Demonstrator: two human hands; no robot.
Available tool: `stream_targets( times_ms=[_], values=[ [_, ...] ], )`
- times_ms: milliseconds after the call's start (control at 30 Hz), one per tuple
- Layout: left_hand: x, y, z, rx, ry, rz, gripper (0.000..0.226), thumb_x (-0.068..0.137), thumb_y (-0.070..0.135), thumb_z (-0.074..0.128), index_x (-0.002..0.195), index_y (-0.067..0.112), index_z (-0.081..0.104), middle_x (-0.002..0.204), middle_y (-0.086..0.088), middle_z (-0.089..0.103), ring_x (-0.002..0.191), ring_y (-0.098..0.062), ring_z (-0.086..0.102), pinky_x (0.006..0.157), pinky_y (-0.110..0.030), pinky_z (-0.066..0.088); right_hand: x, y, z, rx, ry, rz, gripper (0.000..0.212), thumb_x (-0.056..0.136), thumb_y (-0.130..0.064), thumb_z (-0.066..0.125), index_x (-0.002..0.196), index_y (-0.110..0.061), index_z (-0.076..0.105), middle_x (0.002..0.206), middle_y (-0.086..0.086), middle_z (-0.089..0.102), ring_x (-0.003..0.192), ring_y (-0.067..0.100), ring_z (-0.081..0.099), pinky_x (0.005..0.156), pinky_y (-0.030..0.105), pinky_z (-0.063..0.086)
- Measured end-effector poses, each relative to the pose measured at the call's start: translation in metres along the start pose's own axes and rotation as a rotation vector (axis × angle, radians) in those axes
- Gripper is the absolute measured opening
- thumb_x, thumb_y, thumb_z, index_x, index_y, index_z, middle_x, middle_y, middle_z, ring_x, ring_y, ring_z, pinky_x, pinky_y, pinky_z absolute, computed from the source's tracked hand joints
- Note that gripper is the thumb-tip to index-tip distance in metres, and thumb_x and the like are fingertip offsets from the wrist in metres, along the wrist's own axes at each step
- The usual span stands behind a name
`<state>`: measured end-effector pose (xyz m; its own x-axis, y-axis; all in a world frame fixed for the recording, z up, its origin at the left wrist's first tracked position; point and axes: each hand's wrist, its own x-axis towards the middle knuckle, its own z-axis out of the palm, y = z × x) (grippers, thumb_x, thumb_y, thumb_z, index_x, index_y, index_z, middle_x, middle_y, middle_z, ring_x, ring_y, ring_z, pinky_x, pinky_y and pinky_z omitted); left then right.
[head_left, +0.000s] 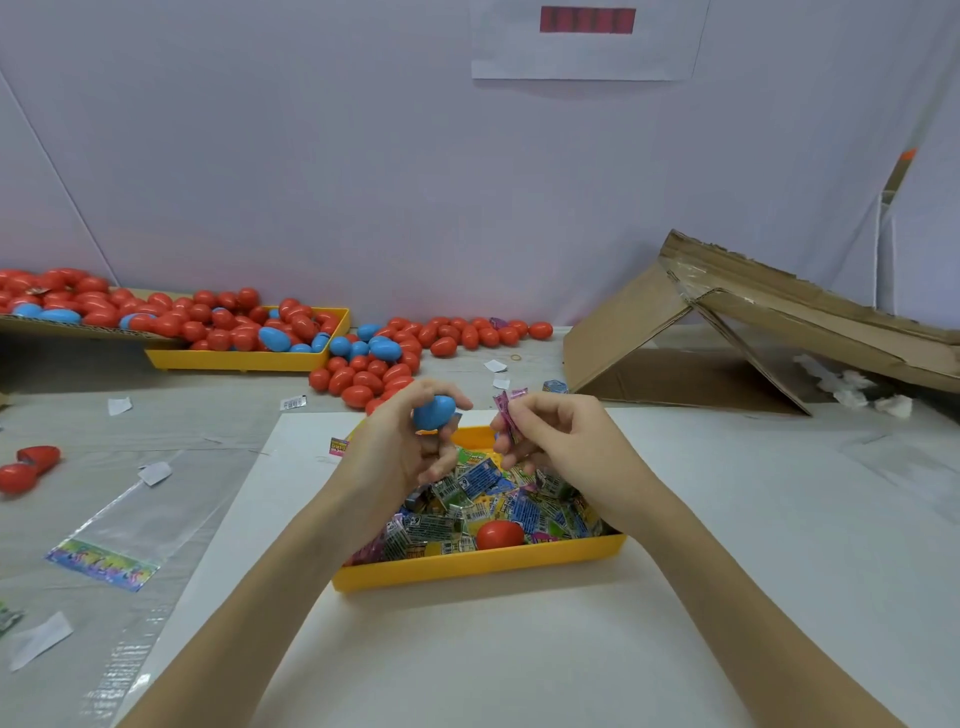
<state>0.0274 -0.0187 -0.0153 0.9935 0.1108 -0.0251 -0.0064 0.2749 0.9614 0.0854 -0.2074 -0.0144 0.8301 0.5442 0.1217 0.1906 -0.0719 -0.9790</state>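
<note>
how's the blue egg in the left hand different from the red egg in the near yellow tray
Colour: the blue egg is blue, the red egg red. Support: the blue egg is gripped in the left hand above the yellow tray; the red egg lies in it among printed packets, untouched. View: fingers cover part of the blue egg; packets hide the red egg's lower part. Both are smooth, glossy egg shapes.

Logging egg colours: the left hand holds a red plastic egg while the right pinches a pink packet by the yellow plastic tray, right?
No: in the head view the left hand holds a blue plastic egg, not red. The right hand does pinch the pink packet by the yellow plastic tray.
</note>
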Motion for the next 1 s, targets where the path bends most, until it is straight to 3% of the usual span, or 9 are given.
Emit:
stream_targets(
  times_ms=[100, 167, 267, 433, 567, 700, 767, 867, 1000],
  values=[
    [-0.004, -0.004, -0.002, 0.337, 0.02, 0.156, 0.015, 0.098, 0.038, 0.066, 0.1, 0.024, 0.072, 0.066, 0.007, 0.048, 0.047, -0.013, 0.043, 0.044, -0.018, 0.035, -0.001, -0.003, 0.0, 0.193, -0.087, 0.093, 0.028, 0.106, -0.023, 0.054, 0.103, -0.004, 0.075, 0.081, 0.006, 0.07, 0.069, 0.015, 0.066, 0.061, 0.02, 0.052],
    [-0.007, -0.008, -0.003, 0.473, -0.005, 0.219, 0.021, 0.09, 0.044, 0.076, 0.106, 0.031, 0.073, 0.065, 0.016, 0.052, 0.051, -0.007, 0.048, 0.051, -0.014, 0.043, -0.002, -0.004, 0.0, 0.284, -0.143, 0.154, 0.027, 0.106, -0.022, 0.055, 0.101, -0.008, 0.078, 0.077, 0.005, 0.066, 0.065, 0.012, 0.061, 0.059, 0.019, 0.051],
    [-0.009, -0.009, -0.003, 0.405, -0.019, 0.213, 0.02, 0.087, 0.04, 0.079, 0.103, 0.028, 0.075, 0.063, 0.015, 0.052, 0.051, -0.006, 0.046, 0.05, -0.013, 0.04, -0.002, -0.005, 0.0, 0.295, -0.177, 0.192, 0.025, 0.105, -0.022, 0.057, 0.098, -0.011, 0.078, 0.072, 0.001, 0.059, 0.06, 0.009, 0.054, 0.056, 0.017, 0.046],
    [-0.009, -0.012, -0.002, 0.408, 0.025, 0.252, 0.012, 0.089, 0.032, 0.08, 0.096, 0.023, 0.074, 0.065, 0.012, 0.053, 0.051, -0.009, 0.045, 0.049, -0.016, 0.04, -0.001, -0.007, -0.002, 0.321, -0.199, 0.23, 0.026, 0.105, -0.024, 0.056, 0.113, -0.005, 0.072, 0.07, 0.0, 0.05, 0.056, 0.008, 0.046, 0.053, 0.016, 0.043],
    [-0.009, -0.013, 0.0, 0.292, 0.056, 0.208, 0.021, 0.086, 0.039, 0.079, 0.093, 0.02, 0.072, 0.061, 0.003, 0.046, 0.048, -0.012, 0.04, 0.047, -0.021, 0.035, -0.001, -0.01, 0.001, 0.376, -0.053, 0.254, 0.04, 0.111, -0.036, 0.043, 0.115, -0.003, 0.065, 0.073, 0.007, 0.063, 0.058, 0.016, 0.06, 0.053, 0.023, 0.05],
    [-0.008, -0.011, -0.002, 0.252, 0.064, 0.172, 0.033, 0.076, 0.05, 0.079, 0.094, 0.022, 0.074, 0.062, 0.0, 0.046, 0.049, -0.014, 0.039, 0.047, -0.026, 0.033, -0.003, -0.008, 0.001, 0.106, 0.134, 0.042, 0.028, 0.112, -0.018, 0.042, 0.115, -0.008, 0.069, 0.081, 0.01, 0.071, 0.065, 0.02, 0.07, 0.052, 0.02, 0.051],
    [-0.008, -0.012, -0.002, 0.246, 0.077, 0.176, 0.034, 0.078, 0.051, 0.079, 0.094, 0.022, 0.073, 0.062, -0.003, 0.045, 0.049, -0.014, 0.039, 0.047, -0.027, 0.032, -0.003, -0.007, 0.003, 0.09, 0.143, 0.025, 0.022, 0.109, -0.017, 0.048, 0.113, -0.008, 0.069, 0.082, 0.007, 0.073, 0.07, 0.021, 0.073, 0.056, 0.021, 0.054],
    [-0.007, -0.014, -0.002, 0.208, 0.085, 0.171, 0.032, 0.081, 0.049, 0.079, 0.095, 0.021, 0.072, 0.065, -0.007, 0.044, 0.05, -0.016, 0.037, 0.048, -0.029, 0.03, -0.003, -0.009, 0.009, 0.161, 0.087, 0.105, 0.028, 0.106, -0.03, 0.054, 0.102, -0.006, 0.067, 0.081, 0.007, 0.074, 0.074, 0.024, 0.074, 0.06, 0.024, 0.058],
    [-0.003, -0.011, -0.001, -0.033, 0.047, 0.094, 0.023, 0.078, 0.039, 0.084, 0.089, 0.021, 0.074, 0.071, -0.003, 0.047, 0.05, -0.015, 0.038, 0.044, -0.023, 0.033, -0.003, -0.009, 0.013, 0.239, 0.091, 0.131, 0.034, 0.105, -0.035, 0.054, 0.093, -0.004, 0.063, 0.08, 0.012, 0.072, 0.07, 0.023, 0.072, 0.055, 0.024, 0.056]
  ],
)
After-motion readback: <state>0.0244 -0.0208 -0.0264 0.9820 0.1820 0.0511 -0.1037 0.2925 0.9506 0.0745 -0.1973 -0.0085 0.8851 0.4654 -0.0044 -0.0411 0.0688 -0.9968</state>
